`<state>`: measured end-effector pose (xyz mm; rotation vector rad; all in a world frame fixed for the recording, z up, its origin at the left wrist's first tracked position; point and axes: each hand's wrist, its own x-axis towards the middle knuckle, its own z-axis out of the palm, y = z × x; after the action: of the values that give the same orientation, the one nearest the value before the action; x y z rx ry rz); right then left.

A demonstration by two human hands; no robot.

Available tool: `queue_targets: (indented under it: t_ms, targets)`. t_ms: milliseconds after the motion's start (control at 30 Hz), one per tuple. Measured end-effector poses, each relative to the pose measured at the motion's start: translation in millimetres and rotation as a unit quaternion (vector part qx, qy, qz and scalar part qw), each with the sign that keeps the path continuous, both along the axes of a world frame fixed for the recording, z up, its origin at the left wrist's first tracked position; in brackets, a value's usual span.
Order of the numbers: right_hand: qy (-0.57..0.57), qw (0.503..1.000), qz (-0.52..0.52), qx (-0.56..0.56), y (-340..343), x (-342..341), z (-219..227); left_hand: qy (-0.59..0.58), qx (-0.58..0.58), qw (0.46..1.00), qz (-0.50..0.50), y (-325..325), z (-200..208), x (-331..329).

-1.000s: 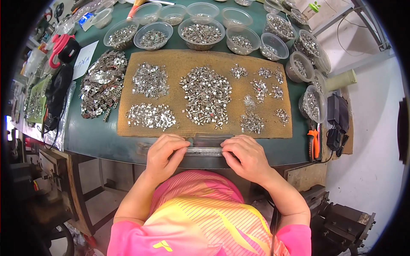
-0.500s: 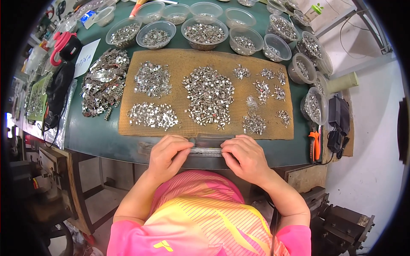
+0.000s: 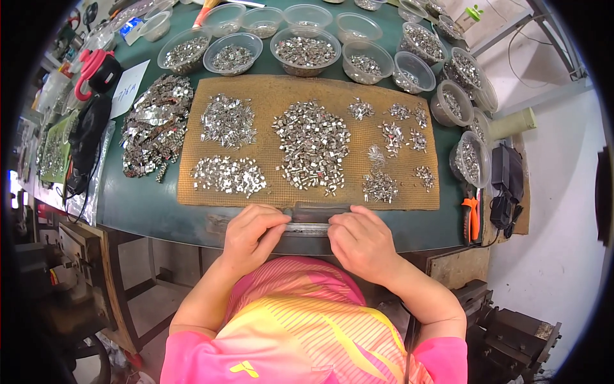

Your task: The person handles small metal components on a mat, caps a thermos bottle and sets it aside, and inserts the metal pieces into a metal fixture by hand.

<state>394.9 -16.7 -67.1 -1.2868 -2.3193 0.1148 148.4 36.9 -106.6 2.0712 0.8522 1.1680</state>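
A narrow silvery metal strip with a groove (image 3: 308, 228) lies along the table's front edge, and a dark flat bar (image 3: 321, 212) sits just behind it. At the strip's left end is my left hand (image 3: 253, 235), thumb and fingertips pinched together; whatever they hold is too small to make out. My right hand (image 3: 364, 242) is at the strip's other end with its fingers curled closed, hiding what is in them. Beyond both hands, a brown ribbed mat (image 3: 262, 142) carries a large central pile of small metal links (image 3: 311, 146) and several smaller piles of shiny metal pieces (image 3: 229, 174).
A heap of metal link bands (image 3: 157, 125) lies left of the mat. Clear plastic tubs (image 3: 306, 48) of metal bits curve around the back and right. Orange-handled pliers (image 3: 471, 219) and black power adapters (image 3: 507, 173) are at the right; a black-and-red object (image 3: 99, 69) stands at the left.
My right hand's fingers have curled in more, and the hand has shifted slightly left. My left hand stays almost in place at the strip.
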Motion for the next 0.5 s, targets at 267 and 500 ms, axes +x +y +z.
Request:
queue_targets:
  t_ms: [267, 500]
  targets:
    - [-0.013, 0.999, 0.045, 0.027, -1.7, 27.8, -0.9, 0.015, -0.014, 1.0, 0.005, -3.3, 7.5, 9.7]
    - [0.124, 0.979, -0.163, -0.016, 8.2, 94.7, 6.6, 0.011, -0.013, 1.0, 0.002, 0.5, 8.7, 16.5]
